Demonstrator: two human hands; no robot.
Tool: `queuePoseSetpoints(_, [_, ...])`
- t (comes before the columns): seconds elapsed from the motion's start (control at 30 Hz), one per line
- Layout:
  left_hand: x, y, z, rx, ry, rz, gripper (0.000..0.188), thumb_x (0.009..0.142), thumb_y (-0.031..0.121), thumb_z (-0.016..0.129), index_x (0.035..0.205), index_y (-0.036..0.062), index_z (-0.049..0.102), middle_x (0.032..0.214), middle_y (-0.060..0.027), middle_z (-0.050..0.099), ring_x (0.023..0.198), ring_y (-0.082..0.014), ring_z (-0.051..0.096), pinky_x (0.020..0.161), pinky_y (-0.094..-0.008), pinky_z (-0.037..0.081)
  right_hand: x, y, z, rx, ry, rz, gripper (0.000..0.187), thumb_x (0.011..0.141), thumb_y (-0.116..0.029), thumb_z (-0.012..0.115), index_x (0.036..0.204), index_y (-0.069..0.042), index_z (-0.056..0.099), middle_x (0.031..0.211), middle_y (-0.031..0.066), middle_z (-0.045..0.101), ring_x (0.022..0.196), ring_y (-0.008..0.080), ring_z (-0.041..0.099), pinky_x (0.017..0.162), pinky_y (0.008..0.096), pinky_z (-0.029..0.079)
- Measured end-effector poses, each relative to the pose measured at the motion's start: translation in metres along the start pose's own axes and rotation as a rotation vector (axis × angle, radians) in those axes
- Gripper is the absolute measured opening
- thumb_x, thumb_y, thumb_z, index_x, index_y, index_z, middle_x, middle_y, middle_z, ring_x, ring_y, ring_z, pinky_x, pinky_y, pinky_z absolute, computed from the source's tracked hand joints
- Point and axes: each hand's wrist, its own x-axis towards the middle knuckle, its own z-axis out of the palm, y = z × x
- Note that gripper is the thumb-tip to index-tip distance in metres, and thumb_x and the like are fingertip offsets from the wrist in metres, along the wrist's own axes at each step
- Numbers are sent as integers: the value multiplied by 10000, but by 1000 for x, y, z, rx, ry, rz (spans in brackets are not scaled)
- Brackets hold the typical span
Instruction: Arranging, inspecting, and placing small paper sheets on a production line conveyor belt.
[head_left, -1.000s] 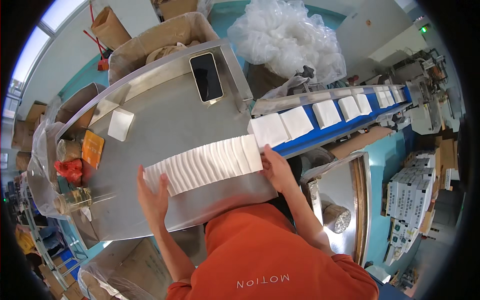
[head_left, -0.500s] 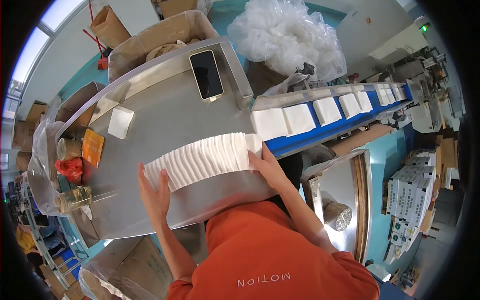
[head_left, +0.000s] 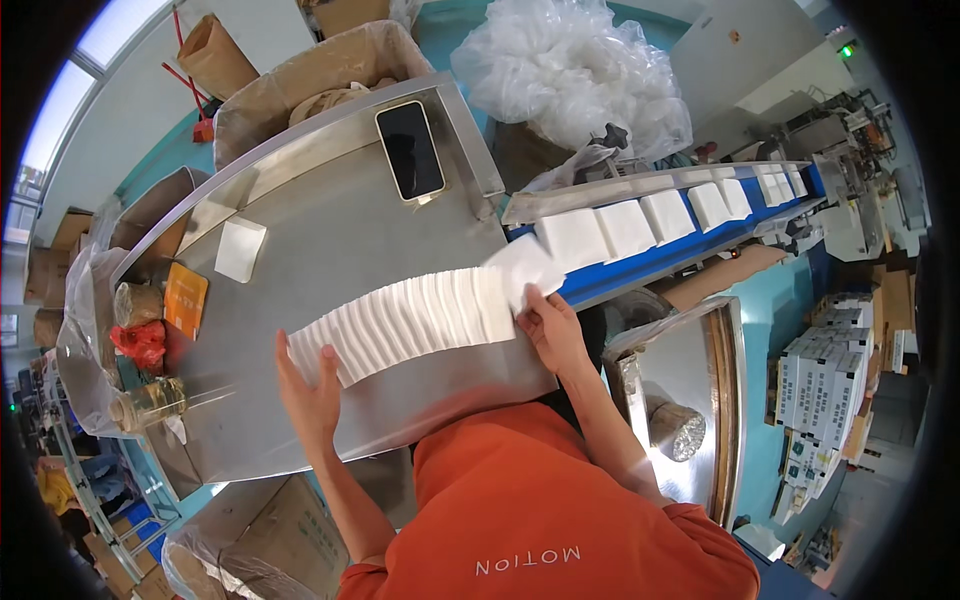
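Observation:
A long curved row of thin white square packets (head_left: 400, 320), standing on edge and leaning on each other, lies on the steel table (head_left: 330, 240). My left hand (head_left: 311, 385) is at the row's left end, thumb and fingers stretched and apart, touching the end packets. Just beyond the row's right end, my right hand (head_left: 548, 325) pinches the near corner of a flat white square packet (head_left: 527, 268), slightly blurred. This packet is at the end of the blue conveyor belt (head_left: 590, 283), where several more white packets (head_left: 625, 229) lie in a line.
On the table are a phone (head_left: 410, 150), a single white packet (head_left: 240, 250), an orange card (head_left: 186, 300), a red crumpled wrapper (head_left: 140, 343) and a clear tape roll (head_left: 150, 402). Raised metal rims edge the table. A large clear plastic bundle (head_left: 570, 75) stands behind the belt.
My right hand has moved from the row's right end slightly right and now pinches a packet at the belt's end. Packets on the belt have shifted toward the table. My left hand stays put.

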Motion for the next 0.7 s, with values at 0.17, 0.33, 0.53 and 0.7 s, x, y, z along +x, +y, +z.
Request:
queuePoseSetpoints(0.17, [-4,-2,7,-16,-51,90,730,914,377,646,1459,6,333,1441,-258,418,1341,-389,405,1097,-436,324,-21,-8,32,-852,-117,-164,580,933,-481,585,1237,13,571,1083,70,641,954,177,601,808,321,477])
queuePoseSetpoints(0.33, [-5,2,9,-58,-10,53,752,909,372,656,1458,-17,319,1438,-275,411,1342,-395,402,1102,-431,317,-22,-18,48,-492,-182,137,514,924,-397,625,1197,38,604,1032,57,648,822,153,585,723,256,473])
queuePoseSetpoints(0.53, [-2,1,6,-68,2,74,742,913,356,654,1459,-16,317,1432,-269,423,1344,-382,404,1103,-428,314,-17,-7,-1,-127,-69,150,274,910,-172,657,1106,10,596,997,69,634,845,149,599,711,265,493])
queuePoseSetpoints(0.7, [-5,10,10,-108,-87,101,699,922,325,650,1455,-2,339,1420,-255,445,1336,-370,415,1102,-419,314,-11,-12,26,-589,-133,-111,453,989,-366,559,1244,8,551,1052,37,625,915,107,575,811,256,468])
